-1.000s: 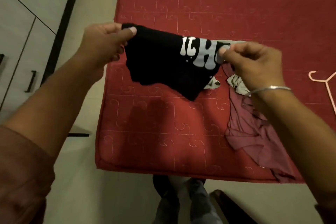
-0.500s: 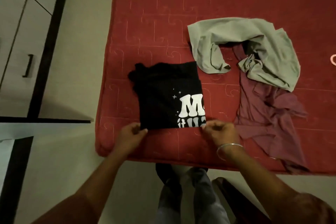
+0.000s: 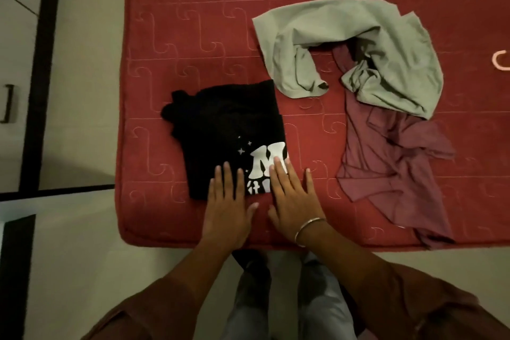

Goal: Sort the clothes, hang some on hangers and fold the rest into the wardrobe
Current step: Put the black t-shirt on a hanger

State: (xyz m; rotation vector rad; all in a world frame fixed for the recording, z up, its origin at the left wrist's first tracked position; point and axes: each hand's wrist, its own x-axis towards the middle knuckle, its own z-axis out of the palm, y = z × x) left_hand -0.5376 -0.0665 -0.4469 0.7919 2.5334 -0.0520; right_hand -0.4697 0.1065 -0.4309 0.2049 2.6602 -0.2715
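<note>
A red quilted mattress [image 3: 193, 36] fills most of the view, stitched with a repeating hook-like pattern, its near edge and left corner set over a pale floor [image 3: 82, 91]. On the far left stands a light wardrobe [image 3: 13, 69] with a dark handle, bordered by a black vertical strip.

A black T-shirt [image 3: 220, 124] with white lettering lies folded near the mattress's front edge. The left hand [image 3: 227, 208] rests flat with fingers spread wide, its fingertips on the shirt's near edge and the palm on the mattress. The right hand [image 3: 294, 201], wearing a metal bangle [image 3: 307, 229] at the wrist, also lies flat and spread, its fingers over the white print at the shirt's near right corner. Neither hand grips anything.

To the right, apart from the black shirt, a grey-green garment [image 3: 386, 44] lies crumpled, overlapping the top of a mauve garment [image 3: 386, 168] that trails down to the front edge. A pink hanger [image 3: 501, 59] hook shows at the right border.

Below, the person's brown sleeves and grey trousers are visible
</note>
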